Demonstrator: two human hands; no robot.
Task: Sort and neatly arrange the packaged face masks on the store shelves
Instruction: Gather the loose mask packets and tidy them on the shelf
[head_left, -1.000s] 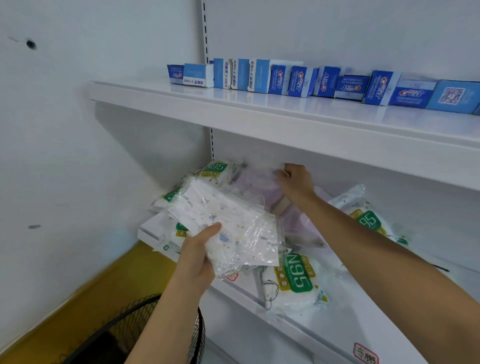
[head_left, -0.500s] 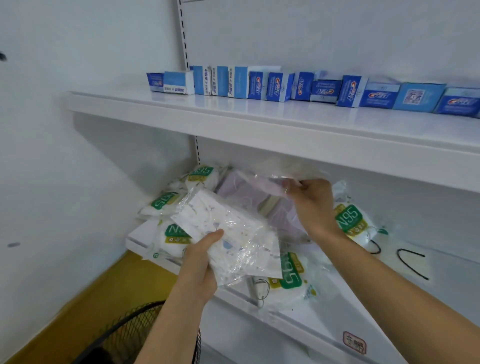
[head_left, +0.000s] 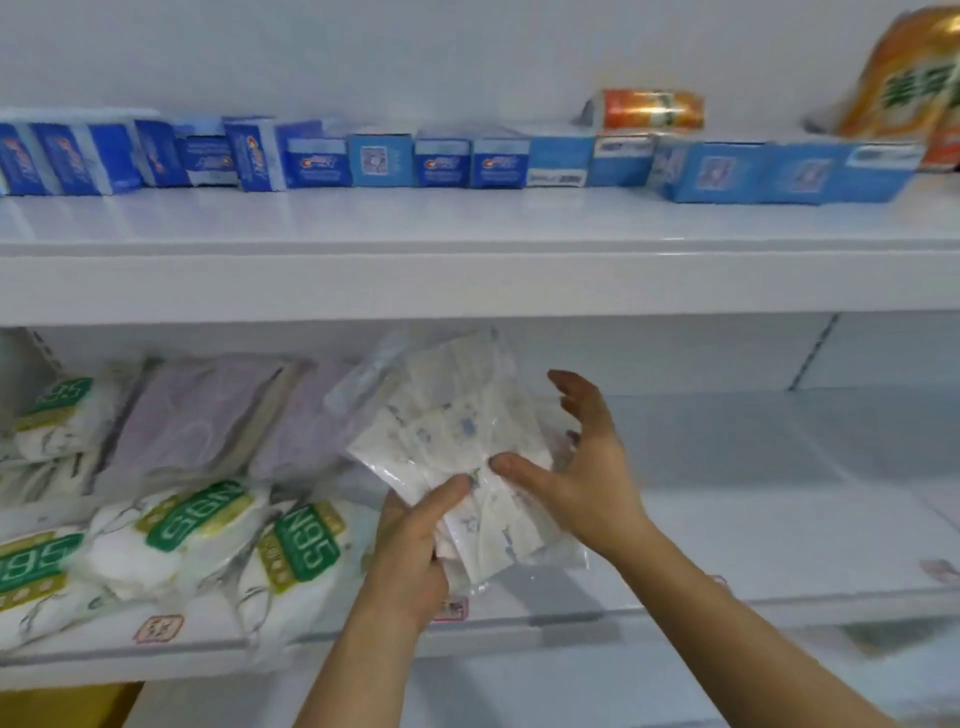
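My left hand (head_left: 415, 545) grips a stack of clear packs of white patterned face masks (head_left: 457, 447), thumb on top, held above the lower shelf (head_left: 727, 551). My right hand (head_left: 582, 467) sits at the stack's right edge. Its thumb touches the packs and its fingers are spread and lifted. On the left of the lower shelf lie white N95 mask packs (head_left: 218, 525) with green labels. Behind them lie pale purple mask packs (head_left: 208, 415).
The upper shelf (head_left: 467, 270) carries a row of blue toothpaste boxes (head_left: 384, 158) along the back. Orange packages (head_left: 649, 109) stand at its right end. The right part of the lower shelf is bare white. Small price tags (head_left: 158, 629) sit on its front edge.
The view swung right along the shelves. My right hand let go of the purple pack at the back and came to the patterned stack, which my left hand carried rightward.
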